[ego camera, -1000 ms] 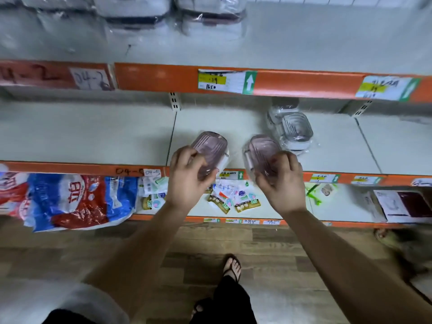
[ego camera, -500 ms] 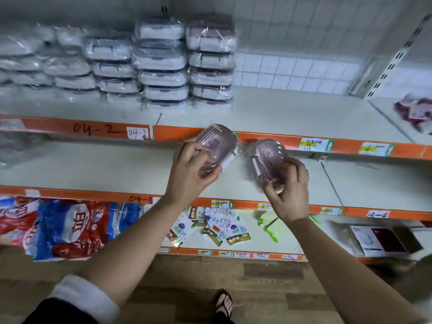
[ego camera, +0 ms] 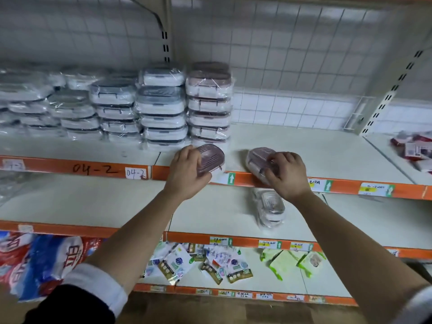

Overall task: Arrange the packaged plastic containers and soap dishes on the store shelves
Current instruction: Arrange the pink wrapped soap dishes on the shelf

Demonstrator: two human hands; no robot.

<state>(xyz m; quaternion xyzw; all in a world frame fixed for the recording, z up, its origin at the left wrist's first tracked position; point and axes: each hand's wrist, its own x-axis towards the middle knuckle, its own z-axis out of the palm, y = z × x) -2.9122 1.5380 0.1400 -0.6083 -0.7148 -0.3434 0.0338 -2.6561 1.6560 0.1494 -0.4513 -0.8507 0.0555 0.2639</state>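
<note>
My left hand (ego camera: pixel 187 174) grips a wrapped pink soap dish (ego camera: pixel 211 159) at the front edge of the upper shelf (ego camera: pixel 304 148), just in front of the rightmost stack of wrapped containers (ego camera: pixel 209 101). My right hand (ego camera: pixel 288 175) holds a second pink soap dish (ego camera: pixel 258 159) a little to the right, resting on the same shelf edge. More stacks of wrapped grey-lidded containers (ego camera: pixel 161 106) fill the shelf's left part. On the middle shelf (ego camera: pixel 210 211), a wrapped clear soap dish (ego camera: pixel 270 208) lies below my right hand.
Orange shelf fronts carry price labels (ego camera: pixel 376 189). Red packages (ego camera: pixel 415 148) lie at the upper shelf's far right. The bottom shelf holds small sachets (ego camera: pixel 210 263), green packs (ego camera: pixel 289 260) and a blue-red bag (ego camera: pixel 42 260). A wire grid backs the shelves.
Both hands have risen from the middle shelf to the upper one, carrying the two pink soap dishes onto its front edge. The view has tilted upward.
</note>
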